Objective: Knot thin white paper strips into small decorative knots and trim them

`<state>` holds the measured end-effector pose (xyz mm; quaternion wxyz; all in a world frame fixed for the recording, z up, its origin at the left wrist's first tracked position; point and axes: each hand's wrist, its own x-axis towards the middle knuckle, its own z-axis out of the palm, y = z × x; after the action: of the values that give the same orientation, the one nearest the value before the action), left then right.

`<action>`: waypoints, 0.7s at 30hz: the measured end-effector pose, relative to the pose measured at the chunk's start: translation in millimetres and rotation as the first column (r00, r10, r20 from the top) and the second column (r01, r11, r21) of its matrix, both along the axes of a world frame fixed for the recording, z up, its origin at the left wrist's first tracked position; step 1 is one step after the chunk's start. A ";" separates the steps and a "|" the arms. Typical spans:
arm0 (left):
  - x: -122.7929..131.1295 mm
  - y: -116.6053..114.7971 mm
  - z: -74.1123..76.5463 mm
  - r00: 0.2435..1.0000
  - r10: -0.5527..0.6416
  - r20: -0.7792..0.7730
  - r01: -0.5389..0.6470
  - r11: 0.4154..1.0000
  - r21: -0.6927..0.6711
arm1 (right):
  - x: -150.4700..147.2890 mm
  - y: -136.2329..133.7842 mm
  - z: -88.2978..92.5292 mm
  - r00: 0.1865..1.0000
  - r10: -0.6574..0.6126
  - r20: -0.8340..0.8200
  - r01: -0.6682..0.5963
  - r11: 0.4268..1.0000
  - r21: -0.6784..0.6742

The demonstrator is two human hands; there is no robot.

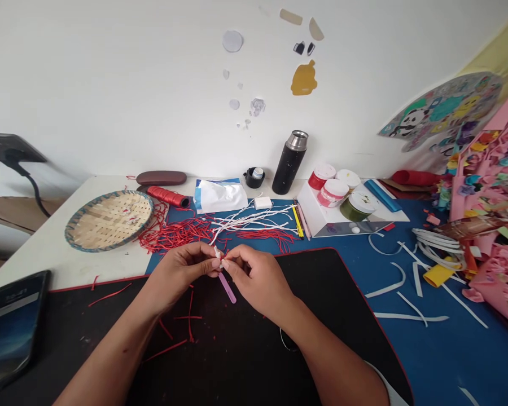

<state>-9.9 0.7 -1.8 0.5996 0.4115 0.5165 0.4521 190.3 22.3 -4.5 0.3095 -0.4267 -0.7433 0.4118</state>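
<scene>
My left hand (190, 264) and my right hand (254, 276) meet above the black mat (245, 361), both closed in a pinch. Between my left fingertips a small white piece (217, 252) pokes up, perhaps cord; its exact kind is hard to make out. The right thumb and forefinger press together right beside it, with a bit of red showing there. Below the fingertips a slim purple stick (227, 288) slants down with a rounded end; which hand holds it is unclear. Just beyond the hands lie red cords (173, 234) and white cords (241, 221).
Left stand a woven basket (110, 220), a red thread spool (168, 197) and a phone (14, 327). A black flask (290, 163) and paint jars (334, 193) on a white box are at the back. White strips (410, 317) and pink paper flowers (497, 270) lie right.
</scene>
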 end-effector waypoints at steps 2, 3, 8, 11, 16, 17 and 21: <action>1.3 -0.2 -0.5 1.000 0.011 0.017 -0.011 1.000 -0.002 | 0.0 -0.2 1.3 1.000 -0.010 -0.006 0.010 1.000 -0.010; 1.7 -0.4 -0.6 1.000 0.013 0.020 -0.013 1.000 -0.001 | 0.0 -0.1 1.8 1.000 -0.014 -0.009 0.013 1.000 -0.015; 1.7 -0.9 -0.5 0.999 0.028 0.022 -0.029 1.000 0.006 | -0.4 0.6 2.2 0.999 -0.022 -0.029 0.022 1.000 -0.017; 2.1 -0.8 0.1 0.999 0.039 0.026 -0.039 0.999 0.003 | -0.2 0.4 1.1 0.999 -0.026 -0.046 0.025 1.000 -0.014; 2.5 -1.2 1.3 0.999 0.043 0.016 -0.043 0.999 -0.001 | 0.3 0.2 2.2 0.998 -0.008 -0.059 0.007 1.000 -0.011; 2.3 -1.5 1.3 0.999 0.043 0.008 -0.043 0.999 0.001 | 0.5 0.4 2.9 0.999 0.002 -0.048 -0.002 1.000 -0.006; 1.1 -2.3 1.8 0.999 0.026 -0.029 -0.025 1.000 0.015 | 1.9 1.7 5.2 0.999 0.045 0.017 -0.045 0.999 0.020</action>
<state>-8.8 -1.5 0.1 0.5830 0.4159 0.5271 0.4574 192.1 24.0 0.7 0.2984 -0.4102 -0.7596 0.4072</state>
